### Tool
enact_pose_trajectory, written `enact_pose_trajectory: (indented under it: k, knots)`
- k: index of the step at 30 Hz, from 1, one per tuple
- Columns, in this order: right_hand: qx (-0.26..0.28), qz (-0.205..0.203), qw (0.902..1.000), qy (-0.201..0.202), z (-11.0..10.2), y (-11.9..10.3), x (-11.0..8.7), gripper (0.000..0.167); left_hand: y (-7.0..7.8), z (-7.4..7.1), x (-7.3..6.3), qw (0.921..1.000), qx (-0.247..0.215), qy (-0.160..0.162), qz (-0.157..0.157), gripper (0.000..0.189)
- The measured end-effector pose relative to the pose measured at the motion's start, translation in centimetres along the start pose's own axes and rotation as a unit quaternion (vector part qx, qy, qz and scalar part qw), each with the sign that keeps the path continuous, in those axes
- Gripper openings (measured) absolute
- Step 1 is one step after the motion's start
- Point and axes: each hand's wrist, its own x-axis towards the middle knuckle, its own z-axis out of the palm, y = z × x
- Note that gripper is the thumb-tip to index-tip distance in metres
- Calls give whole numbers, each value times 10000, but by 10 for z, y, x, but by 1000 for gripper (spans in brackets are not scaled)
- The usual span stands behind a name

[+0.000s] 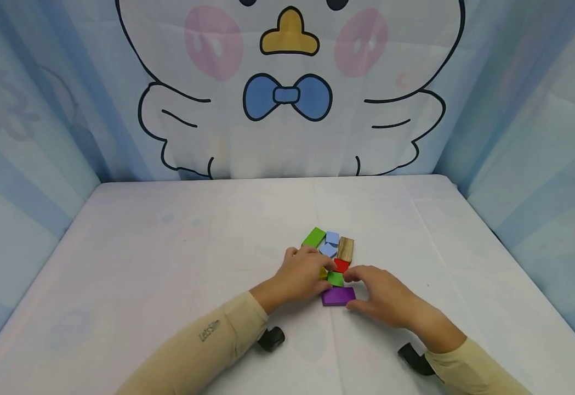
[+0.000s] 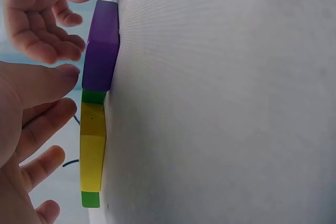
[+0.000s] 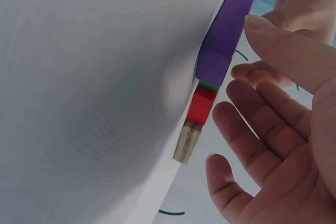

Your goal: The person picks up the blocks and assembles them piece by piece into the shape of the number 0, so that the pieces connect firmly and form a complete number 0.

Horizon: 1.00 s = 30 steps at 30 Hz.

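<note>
A flat cluster of coloured blocks lies on the white table. The purple block [image 1: 338,297] is at its near end, with a green block [image 1: 335,278] behind it, then a red block [image 1: 341,265] and a wood-grain block [image 1: 345,249]. Two light blue pieces [image 1: 332,238] and another green block [image 1: 314,237] form the far end. My left hand [image 1: 297,277] reaches over the left side, partly hiding a yellow block [image 2: 92,161], its fingers loosely bent. Along the right side my right hand [image 1: 388,296] is spread, thumb near the purple block's corner and fingertips by the red block.
The white-covered table [image 1: 178,247] extends around the cluster. Behind it hangs a curtain [image 1: 287,142] printed with a cartoon bird and a blue bow, and striped blue cloth [image 1: 539,164] closes off the sides. Black wrist cameras [image 1: 272,339] sit under both sleeves.
</note>
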Motion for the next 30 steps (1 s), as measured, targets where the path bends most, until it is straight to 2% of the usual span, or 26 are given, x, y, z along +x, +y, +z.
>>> enact_pose_trajectory:
  k: [13, 23, 30]
  knots:
    - [-192, -225, 9996, -2, 3, 1, 1, 31, 2, 2, 3, 9998, 129, 38, 118, 28]
    - [-369, -292, 9989, 87, 4, 0, 1, 27, 4, 2, 6, 9998, 149, -63, 67, 26]
    - [-353, 63, 9993, -104, 0, 2, -2, 28, 3, 2, 7, 9999, -29, -126, 80, 22]
